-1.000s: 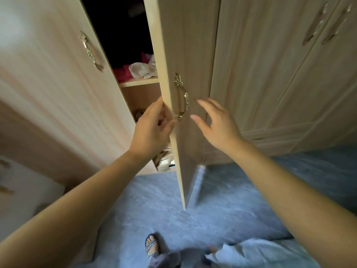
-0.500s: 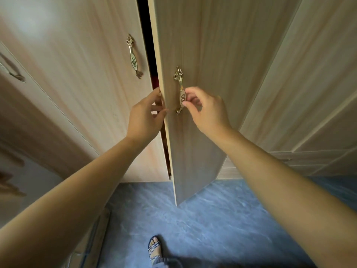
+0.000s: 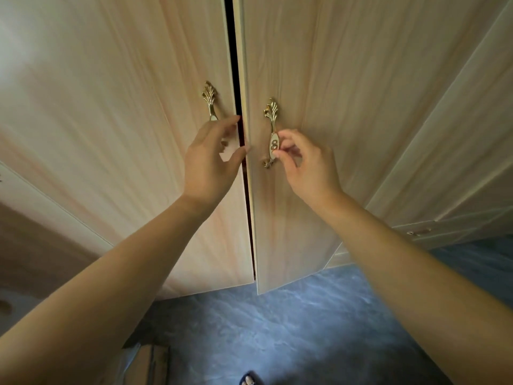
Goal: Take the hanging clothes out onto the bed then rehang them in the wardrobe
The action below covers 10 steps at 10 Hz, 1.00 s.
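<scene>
Doors come first: the left door (image 3: pixel 111 134) with its gold handle (image 3: pixel 210 102), then the left hand (image 3: pixel 206 165) with its fingers spread loose, holding nothing and curled near the dark gap (image 3: pixel 238 107), I think to steady that edge. Next the right hand (image 3: pixel 308 165) pinches the right door's handle (image 3: pixel 272 134) on the right door (image 3: pixel 333 107), which sticks out a little. I count two doors, two handles, two hands; the hanging clothes must be inside the wardrobe, hidden.

Floor (image 3: pixel 291 337) was blue-grey, marbled. Sandalled foot (image 3: pixel 251 380) stood on it at bottom edge; wardrobe (image 3: pixel 111 134) base met it.
</scene>
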Tool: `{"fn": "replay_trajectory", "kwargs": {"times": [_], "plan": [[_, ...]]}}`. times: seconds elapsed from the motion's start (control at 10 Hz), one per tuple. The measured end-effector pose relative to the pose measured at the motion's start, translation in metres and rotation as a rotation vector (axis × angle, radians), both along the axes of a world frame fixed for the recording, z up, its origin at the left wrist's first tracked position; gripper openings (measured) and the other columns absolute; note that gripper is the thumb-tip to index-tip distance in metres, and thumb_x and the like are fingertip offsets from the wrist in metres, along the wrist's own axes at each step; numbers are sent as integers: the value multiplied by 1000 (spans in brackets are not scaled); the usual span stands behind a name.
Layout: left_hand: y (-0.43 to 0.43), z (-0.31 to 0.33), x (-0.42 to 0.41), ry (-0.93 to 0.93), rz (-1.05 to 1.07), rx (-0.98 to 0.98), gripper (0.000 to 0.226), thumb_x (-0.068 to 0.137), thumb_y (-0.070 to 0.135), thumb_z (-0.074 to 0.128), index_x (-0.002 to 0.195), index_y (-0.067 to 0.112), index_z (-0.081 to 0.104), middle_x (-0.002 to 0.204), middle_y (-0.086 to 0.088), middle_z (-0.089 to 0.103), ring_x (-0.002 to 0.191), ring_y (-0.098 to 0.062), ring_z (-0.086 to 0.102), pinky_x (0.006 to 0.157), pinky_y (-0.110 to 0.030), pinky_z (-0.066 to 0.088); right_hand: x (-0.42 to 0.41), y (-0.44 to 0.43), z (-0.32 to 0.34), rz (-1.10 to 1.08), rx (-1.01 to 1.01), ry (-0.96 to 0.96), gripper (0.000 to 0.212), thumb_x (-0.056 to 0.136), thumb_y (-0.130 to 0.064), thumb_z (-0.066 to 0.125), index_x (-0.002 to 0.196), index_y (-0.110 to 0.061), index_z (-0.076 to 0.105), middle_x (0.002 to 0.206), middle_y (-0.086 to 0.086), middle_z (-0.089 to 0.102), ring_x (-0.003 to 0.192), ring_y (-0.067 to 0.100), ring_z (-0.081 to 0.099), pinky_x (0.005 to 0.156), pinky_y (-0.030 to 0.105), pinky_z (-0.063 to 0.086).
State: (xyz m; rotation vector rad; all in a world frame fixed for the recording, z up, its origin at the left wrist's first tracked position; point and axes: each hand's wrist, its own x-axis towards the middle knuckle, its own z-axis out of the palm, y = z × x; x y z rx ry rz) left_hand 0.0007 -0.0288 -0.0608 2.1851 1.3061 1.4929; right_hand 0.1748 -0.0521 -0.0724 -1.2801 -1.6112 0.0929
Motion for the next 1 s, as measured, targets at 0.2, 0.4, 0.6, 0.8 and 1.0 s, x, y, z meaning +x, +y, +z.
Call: {"fn": "replay_trajectory", "kwargs": {"times": [0.2,0.4,0.6,0.8,1.0], "plan": [[31,4,0,196,163,215,53,76,20,72,126,11,57,123,-9,57,113,-25,48,99,-16,31,-8,26,2,-24,-2,-11,24,83,-14,64,106,-10,65,85,1,69,76,21,66,71,38,53],[53,-1,8,357,320,390,63,73,16,70,132,8,51,130,-10,55,111,-32,56,98,-38,38,-10,44,2,-9,45,-53,23,82,-11,63,104,-7,64,88,4,69,80,23,64,72,25,43],[63,-8,10,442,459,464,68,74,24,68,137,11,45,131,-2,39,111,-30,55,98,-36,38,-11,56,-1,11,63,-47,24,82,-10,62,105,-7,64,91,5,69,83,24,64,72,20,39],[59,-7,15,468,563,471,67,75,23,66,138,15,44,128,-3,45,108,-27,53,92,-38,42,-12,57,-3,12,70,-35,25,82,-10,61,107,-8,64,91,4,67,83,21,60,68,18,35],[35,-2,16,595,516,287,76,79,37,61,145,12,32,140,-13,47,121,-33,48,98,-43,37,-7,41,-4,-12,13,-104,28,86,-25,58,110,-11,64,99,5,65,92,26,59,72,25,39]]}}
